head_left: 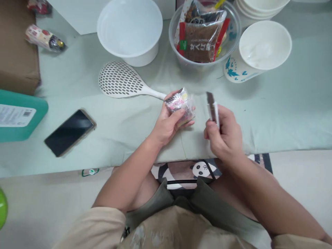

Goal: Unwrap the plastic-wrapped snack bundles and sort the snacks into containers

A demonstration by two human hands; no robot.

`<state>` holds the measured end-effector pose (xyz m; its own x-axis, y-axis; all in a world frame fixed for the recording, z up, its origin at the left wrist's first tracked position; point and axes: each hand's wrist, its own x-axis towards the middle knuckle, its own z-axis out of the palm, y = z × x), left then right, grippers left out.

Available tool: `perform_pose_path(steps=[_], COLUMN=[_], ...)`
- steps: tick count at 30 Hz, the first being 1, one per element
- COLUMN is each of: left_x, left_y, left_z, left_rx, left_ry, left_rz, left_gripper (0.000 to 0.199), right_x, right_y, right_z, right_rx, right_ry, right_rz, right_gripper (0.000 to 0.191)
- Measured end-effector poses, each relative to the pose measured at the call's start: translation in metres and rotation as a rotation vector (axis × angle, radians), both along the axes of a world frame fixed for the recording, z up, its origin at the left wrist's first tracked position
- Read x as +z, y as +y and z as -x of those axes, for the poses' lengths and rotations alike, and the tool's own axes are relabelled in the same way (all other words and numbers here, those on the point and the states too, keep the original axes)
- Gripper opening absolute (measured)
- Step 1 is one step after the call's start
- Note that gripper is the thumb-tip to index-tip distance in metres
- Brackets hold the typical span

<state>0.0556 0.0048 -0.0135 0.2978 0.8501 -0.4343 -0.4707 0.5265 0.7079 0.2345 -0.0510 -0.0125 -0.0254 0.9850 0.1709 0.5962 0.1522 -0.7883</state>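
My left hand point(169, 119) is closed around a small see-through plastic packet point(181, 103) with pink and yellow patches, its thumb pressed on top. To the right, my right hand point(225, 133) pinches a narrow brown and white packet point(212, 107) that stands up from the fingers. That packet is blurred, and its exact kind cannot be made out. A white slotted skimmer point(121, 79) lies just beyond my left hand, with the end of its handle hidden behind the fingers. Both hands are apart, above the table's near edge.
Along the back of the green-covered table point(285, 117) stand a white bowl point(129, 31), a plastic tub point(237, 27) of snack packets and a paper cup point(259, 52) before stacked cups. Leftward are a phone point(70, 132), a green container point(20, 116), a wrapped packet point(45, 38) and a brown box point(18, 52).
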Motion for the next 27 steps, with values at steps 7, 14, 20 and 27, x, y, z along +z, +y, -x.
perform_pose_path(steps=[7, 14, 20, 27], left_x=[-0.004, -0.006, -0.014, -0.009], left_y=[0.0, -0.002, -0.004, -0.006], left_z=[-0.004, -0.007, -0.007, -0.008], left_rx=[0.02, 0.027, 0.003, 0.036], left_ry=[-0.012, 0.018, 0.067, 0.054], left_rz=[-0.031, -0.048, -0.15, -0.108], left_gripper=[0.055, 0.058, 0.054, 0.057], right_x=[-0.008, -0.003, -0.004, -0.003], right_y=[0.003, -0.004, 0.0, -0.002], right_z=[0.015, 0.015, 0.018, 0.018], right_rx=[0.146, 0.174, 0.183, 0.179], right_ry=[0.004, 0.052, 0.037, -0.001], right_rz=[-0.157, -0.063, -0.036, -0.001], right_gripper=[0.053, 0.052, 0.051, 0.054])
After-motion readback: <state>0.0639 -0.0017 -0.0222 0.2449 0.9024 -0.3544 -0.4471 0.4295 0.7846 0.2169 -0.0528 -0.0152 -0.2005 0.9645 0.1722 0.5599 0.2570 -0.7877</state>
